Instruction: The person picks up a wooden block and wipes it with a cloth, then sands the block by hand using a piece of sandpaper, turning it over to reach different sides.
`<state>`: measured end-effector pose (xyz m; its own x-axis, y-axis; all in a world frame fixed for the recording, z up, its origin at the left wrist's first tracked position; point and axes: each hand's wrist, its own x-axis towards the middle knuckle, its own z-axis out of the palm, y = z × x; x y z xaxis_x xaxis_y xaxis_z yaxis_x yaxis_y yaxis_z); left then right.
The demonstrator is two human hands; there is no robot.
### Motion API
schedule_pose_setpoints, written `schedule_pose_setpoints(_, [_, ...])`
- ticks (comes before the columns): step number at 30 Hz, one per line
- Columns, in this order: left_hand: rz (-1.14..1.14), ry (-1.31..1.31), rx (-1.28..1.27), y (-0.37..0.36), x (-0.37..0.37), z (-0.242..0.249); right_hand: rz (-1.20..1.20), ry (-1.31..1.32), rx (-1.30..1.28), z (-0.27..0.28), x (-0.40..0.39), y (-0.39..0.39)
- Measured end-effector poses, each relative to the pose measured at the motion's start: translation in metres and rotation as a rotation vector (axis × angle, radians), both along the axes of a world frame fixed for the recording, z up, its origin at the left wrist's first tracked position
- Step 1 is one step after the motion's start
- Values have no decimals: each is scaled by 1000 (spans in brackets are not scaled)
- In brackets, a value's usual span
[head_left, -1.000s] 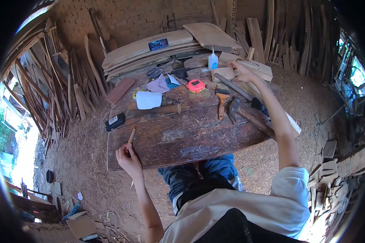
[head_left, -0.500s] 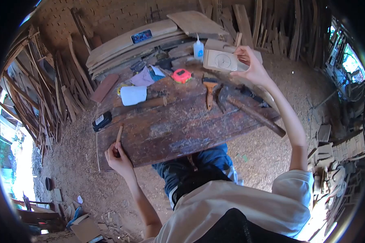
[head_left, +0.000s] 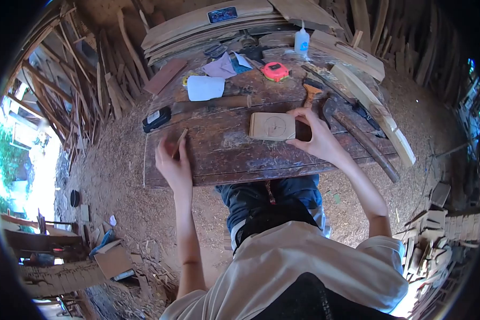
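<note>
My right hand (head_left: 320, 136) grips the right end of a small light wooden block (head_left: 265, 127) between thumb and fingers, low over the front of the workbench. A circle with lines inside it is drawn on the block's upper face. At the bench's left front, my left hand (head_left: 175, 166) is closed around a thin light-brown wooden stick (head_left: 183, 135) that pokes up past the fingertips; the fingers are slightly blurred. Just beyond the right hand lies a brush with an orange handle (head_left: 311, 96). A hammer (head_left: 362, 140) rests to its right.
On the workbench (head_left: 224, 160) lie a black tape measure (head_left: 157, 118), a red tape measure (head_left: 276, 71), a white paper (head_left: 205, 88) and a wooden rod (head_left: 213, 102). A glue bottle (head_left: 302, 41) stands behind. A long timber piece (head_left: 376, 114) runs along the right edge.
My right hand has brought the wooden block from the back right down toward the front middle of the bench. The left hand still holds the stick near the left front. The view has shifted.
</note>
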<state>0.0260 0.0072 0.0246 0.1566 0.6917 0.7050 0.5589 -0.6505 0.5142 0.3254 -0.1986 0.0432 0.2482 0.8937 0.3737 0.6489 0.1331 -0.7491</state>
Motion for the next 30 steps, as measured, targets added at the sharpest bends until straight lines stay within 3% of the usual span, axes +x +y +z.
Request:
schedule_pose_setpoints(3, [-193, 71, 71, 11, 38, 48, -4, -36, 4, 6, -4, 1])
schedule_pose_setpoints(6, [-383, 101, 140, 61, 97, 64, -44, -57, -14, 5, -12, -2])
schedule_pose_setpoints(9, [-412, 150, 157, 130, 163, 50, -34, -132, 30, -2, -18, -7])
schedule_pose_setpoints(11, [-199, 569, -5, 186, 195, 27, -42, -119, 38, 0, -22, -10])
schedule_pose_setpoints(13, [-189, 764, -51, 215, 211, 12, -27, -91, 29, -4, -23, -14])
schedule_pose_setpoints(15, [-177, 769, -8, 218, 215, 3, -38, -50, 32, -5, -23, -16])
schedule_pose_setpoints(18, [-174, 721, -174, 228, 217, 4, -48, -19, 34, -6, -24, -19])
schedule_pose_setpoints(20, [-274, 457, -174, 226, 204, 7, -21, 16, 35, -6, -24, -17])
schedule_pose_setpoints(21, [-259, 456, -182, 227, 201, 10, -33, 4, 47, -7, -24, -17])
schedule_pose_setpoints(23, [-337, 102, -132, 228, 202, 15, -24, -2, 57, -11, -23, -16])
schedule_pose_setpoints(26, [-444, -106, -143, 187, 182, 58, -15, 63, 59, -14, -22, -15])
schedule_pose_setpoints(30, [-642, -27, -103, 105, 140, 85, -36, 118, 39, -17, -22, -15])
